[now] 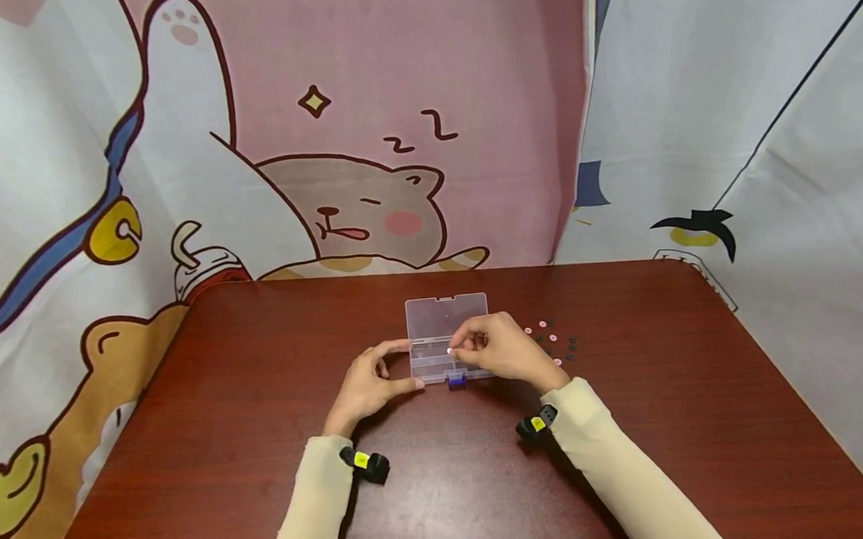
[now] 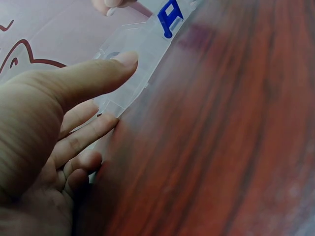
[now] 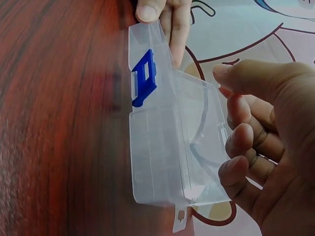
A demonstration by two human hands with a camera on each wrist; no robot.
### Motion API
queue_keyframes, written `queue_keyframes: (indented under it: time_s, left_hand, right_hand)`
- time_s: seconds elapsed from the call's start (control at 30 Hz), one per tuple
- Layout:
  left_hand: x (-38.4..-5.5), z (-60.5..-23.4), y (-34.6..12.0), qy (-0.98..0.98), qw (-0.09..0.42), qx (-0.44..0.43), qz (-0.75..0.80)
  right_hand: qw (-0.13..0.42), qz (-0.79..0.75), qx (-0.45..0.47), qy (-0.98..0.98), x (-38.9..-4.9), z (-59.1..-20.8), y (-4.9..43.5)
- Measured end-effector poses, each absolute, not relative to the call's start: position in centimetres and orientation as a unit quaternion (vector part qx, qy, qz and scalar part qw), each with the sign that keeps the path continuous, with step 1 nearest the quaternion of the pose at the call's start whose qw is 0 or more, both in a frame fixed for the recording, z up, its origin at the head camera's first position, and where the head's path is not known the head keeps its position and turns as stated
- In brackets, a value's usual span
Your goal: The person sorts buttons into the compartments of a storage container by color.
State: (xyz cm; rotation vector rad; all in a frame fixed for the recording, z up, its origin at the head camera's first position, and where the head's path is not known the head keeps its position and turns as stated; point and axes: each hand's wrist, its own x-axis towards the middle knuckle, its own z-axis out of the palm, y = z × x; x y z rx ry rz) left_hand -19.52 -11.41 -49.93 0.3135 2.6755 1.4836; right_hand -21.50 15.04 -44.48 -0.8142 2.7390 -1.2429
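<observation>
A clear plastic compartment box (image 1: 432, 360) sits on the table, its lid (image 1: 446, 317) raised at the back and a blue latch (image 1: 457, 380) at the front. My left hand (image 1: 365, 386) grips the box's left end, thumb at the front corner and index finger toward the back. Over the compartments, my right hand (image 1: 499, 346) pinches a small whitish piece (image 1: 450, 351) between thumb and index finger. The left wrist view has the thumb (image 2: 106, 76) lying across the box's front wall. In the right wrist view the right fingers (image 3: 241, 140) curl beside the lid.
Right of the box lie several small pink ring-like pieces (image 1: 552, 338) and several dark ones (image 1: 572, 340), partly behind the right hand. The brown wooden table (image 1: 447, 485) meets a cartoon-printed curtain (image 1: 512, 130) at its far edge.
</observation>
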Motion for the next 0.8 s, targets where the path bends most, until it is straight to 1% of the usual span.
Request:
queue_keyframes:
  time_s: [0.47,0.8]
  left_hand:
    - [-19.46,-49.82,-11.39,0.870,0.037,0.098,0.482]
    - [-19.49,-49.96,-11.38,0.870,0.035,0.098,0.482]
  right_hand:
    - [0.008,-0.394,-0.271,0.878,-21.53,-44.44,14.75]
    - [0.017,-0.387,-0.248,0.888,-21.63,-44.23,15.57]
